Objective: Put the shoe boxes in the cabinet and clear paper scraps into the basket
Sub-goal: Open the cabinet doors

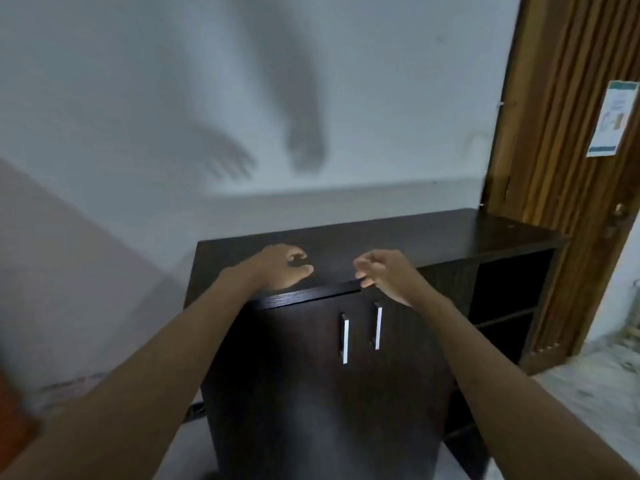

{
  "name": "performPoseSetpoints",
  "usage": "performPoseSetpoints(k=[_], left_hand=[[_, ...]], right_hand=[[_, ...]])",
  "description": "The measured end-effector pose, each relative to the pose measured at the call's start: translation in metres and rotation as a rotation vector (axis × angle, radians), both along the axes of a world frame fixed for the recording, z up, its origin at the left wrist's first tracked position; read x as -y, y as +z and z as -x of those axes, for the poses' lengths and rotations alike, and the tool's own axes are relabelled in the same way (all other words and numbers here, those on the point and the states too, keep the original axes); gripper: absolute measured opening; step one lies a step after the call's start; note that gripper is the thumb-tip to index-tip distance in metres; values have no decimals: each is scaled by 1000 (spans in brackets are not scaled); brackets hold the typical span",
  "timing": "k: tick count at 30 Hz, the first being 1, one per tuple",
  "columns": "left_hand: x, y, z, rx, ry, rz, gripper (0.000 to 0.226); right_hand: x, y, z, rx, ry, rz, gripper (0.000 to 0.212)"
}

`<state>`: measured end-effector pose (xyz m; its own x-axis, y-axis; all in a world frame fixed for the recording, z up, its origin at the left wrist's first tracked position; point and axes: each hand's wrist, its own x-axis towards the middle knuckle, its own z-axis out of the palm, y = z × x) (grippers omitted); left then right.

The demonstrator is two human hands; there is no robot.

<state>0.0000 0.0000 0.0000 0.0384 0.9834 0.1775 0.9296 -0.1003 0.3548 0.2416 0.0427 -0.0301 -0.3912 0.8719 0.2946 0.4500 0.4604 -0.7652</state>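
Fingers (pixel 298 255) of our left hand (pixel 282 268) are loosely curled with the thumb out, holding nothing, over the top of the dark wooden cabinet (pixel 450 233); we cannot tell whether the palm touches the wood. Our right hand (pixel 384 273) hangs near it, above the front edge of the top, its fingers (pixel 363 263) bent in the same relaxed way and empty. The cabinet stands against a white wall (pixel 138 81), its right end just beside a ribbed wooden door (pixel 571 168). Its two front doors are closed, each with an upright silver handle: the left handle (pixel 344 337) shows whole, the right handle (pixel 378 327) has its top hidden behind our right wrist. To the right of the doors the cabinet has open shelves (pixel 509 299) (too dark for us to see inside). Both hands throw grey shadows (pixel 304 143) on the wall above the cabinet. A printed notice (pixel 613 119) is stuck to the door, and pale marbled floor (pixel 588 393) shows at the lower right.
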Motion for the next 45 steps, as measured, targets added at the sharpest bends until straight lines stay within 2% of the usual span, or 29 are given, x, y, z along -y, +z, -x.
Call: performPoseSetpoints(k=[3,5,7,10,15,20,25,30,34,37,38,42,45], left_hand=[[3,-45,1,-40,41,4,52],[5,-64,1,-35,83,-63,45],[3,-67,0,-5,107,-130,42],[1,-68,-1,2,104,-146,41],[0,-67,0,28,100,-148,41],[1,-65,-2,47,115,-129,41],[-1,-67,0,73,122,-112,41],[-3,-69,1,118,133,-115,40],[-4,-68,2,107,131,-122,40],[-4,-70,1,57,123,-141,41],[-5,-71,3,38,122,-150,41],[-4,-74,4,6,110,-179,43],[2,-74,-2,-14,121,-198,43]], right_hand=[[-2,-71,1,-64,-100,141,12],[2,-111,8,-83,-148,208,25],[5,-126,15,-125,-177,253,32],[6,-136,27,-166,-209,246,30],[3,-139,40,-209,-287,170,13],[1,-140,40,-201,-292,170,24],[2,-148,42,-304,-320,213,38],[25,-158,42,-338,-423,226,38],[51,-155,40,-379,-494,234,29],[71,-150,38,-395,-518,249,56],[79,-147,37,-380,-531,238,58],[127,-143,28,-345,-562,181,44],[179,-143,9,-376,-397,237,31]])
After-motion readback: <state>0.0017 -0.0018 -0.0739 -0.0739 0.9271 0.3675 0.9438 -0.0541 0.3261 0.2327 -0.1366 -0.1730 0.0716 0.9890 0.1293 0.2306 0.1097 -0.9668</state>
